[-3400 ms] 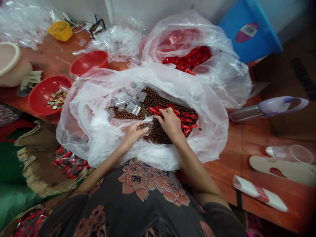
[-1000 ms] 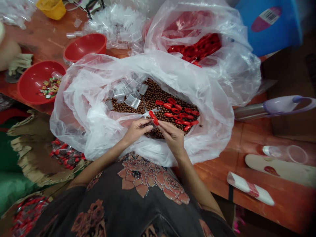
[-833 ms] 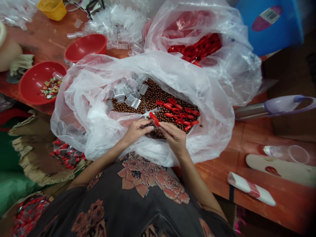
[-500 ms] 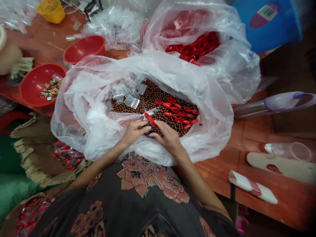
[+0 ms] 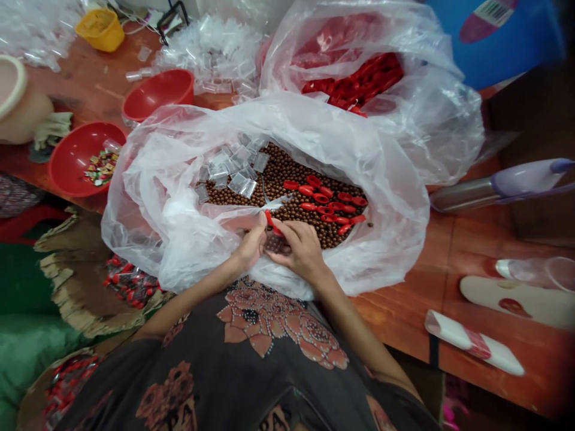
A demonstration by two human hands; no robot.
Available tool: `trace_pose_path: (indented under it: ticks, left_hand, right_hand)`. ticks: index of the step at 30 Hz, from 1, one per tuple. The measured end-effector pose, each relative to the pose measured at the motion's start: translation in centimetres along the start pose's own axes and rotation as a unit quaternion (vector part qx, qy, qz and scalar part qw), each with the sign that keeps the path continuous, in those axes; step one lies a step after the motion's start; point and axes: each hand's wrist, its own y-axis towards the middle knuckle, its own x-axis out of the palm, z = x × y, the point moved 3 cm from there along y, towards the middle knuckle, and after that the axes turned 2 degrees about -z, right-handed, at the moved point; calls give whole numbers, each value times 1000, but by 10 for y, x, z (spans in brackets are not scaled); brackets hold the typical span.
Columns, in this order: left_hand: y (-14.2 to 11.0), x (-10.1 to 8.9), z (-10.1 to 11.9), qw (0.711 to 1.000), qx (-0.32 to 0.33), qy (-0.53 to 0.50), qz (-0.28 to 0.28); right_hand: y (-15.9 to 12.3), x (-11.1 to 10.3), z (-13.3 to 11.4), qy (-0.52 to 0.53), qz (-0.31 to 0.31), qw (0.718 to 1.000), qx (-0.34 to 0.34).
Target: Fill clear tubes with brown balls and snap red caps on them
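Observation:
A big clear plastic bag (image 5: 179,203) lies open in front of me, full of small brown balls (image 5: 287,173). On the balls rest several small clear pouches (image 5: 233,173) and several red plastic pieces (image 5: 327,203). My left hand (image 5: 251,248) and my right hand (image 5: 299,251) meet at the bag's near edge. Both are pinched on a small clear pouch (image 5: 274,242) holding brown balls, with one red piece (image 5: 271,220) sticking out of its top.
A second clear bag (image 5: 426,120) behind holds many red pieces. Two red bowls (image 5: 67,161) stand at the left, one with coloured sweets. Filled pouches (image 5: 128,284) lie on cardboard at lower left. A purple-handled flask (image 5: 494,188), sandals and a blue bin lie at the right.
My right hand picked a red piece from the pile and brought it to the pouch in my left hand. Both hands have drawn closer to me, pressing the piece into the pouch.

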Motion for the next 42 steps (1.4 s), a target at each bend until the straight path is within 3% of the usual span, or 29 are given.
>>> trace_pose_path:
  ticks: [5, 11, 18, 21, 23, 24, 26, 28, 29, 31, 33, 36, 39, 42]
  left_hand:
    - [1, 4, 0, 998, -1, -24, 51]
    - [-3, 7, 3, 1000, -5, -2, 18]
    - [-14, 9, -8, 999, 1, 33, -5]
    - [-17, 5, -2, 992, 6, 125, 10]
    - [-14, 0, 17, 957, 18, 290, 9]
    - [-11, -4, 31, 919, 35, 392, 14]
    - [-2, -13, 63, 806, 98, 582, 50]
    - [13, -23, 94, 681, 162, 709, 91]
    - [22, -29, 105, 630, 177, 751, 83]
    - [43, -41, 116, 571, 181, 801, 13]
    - [61, -54, 122, 557, 169, 812, -55]
    - [80, -69, 128, 569, 147, 802, -107]
    - [88, -76, 136, 594, 130, 787, -103]
    - [89, -73, 145, 631, 132, 761, -77]
  right_hand:
    - [-3, 3, -5, 47, -6, 999, 6]
    - [-1, 0, -9, 49, -14, 998, 31]
    - [0, 3, -10, -21, -53, 996, -63]
    - [1, 5, -9, -18, -62, 994, -84]
    - [2, 7, -8, 2, -65, 996, -64]
    - [3, 9, -9, 11, -73, 996, -45]
    - [5, 13, -13, 21, -105, 994, -13]
    - [10, 18, -21, 18, -143, 989, -12]
    - [13, 20, -24, 13, -159, 987, -23]
    - [21, 22, -24, 3, -178, 983, -46]
    - [35, 19, -11, -20, -165, 985, -40]
    - [60, 8, 29, -80, -96, 992, 18]
    - [84, 0, 72, -125, -56, 988, 68]
    - [99, 4, 98, -137, -113, 978, 106]
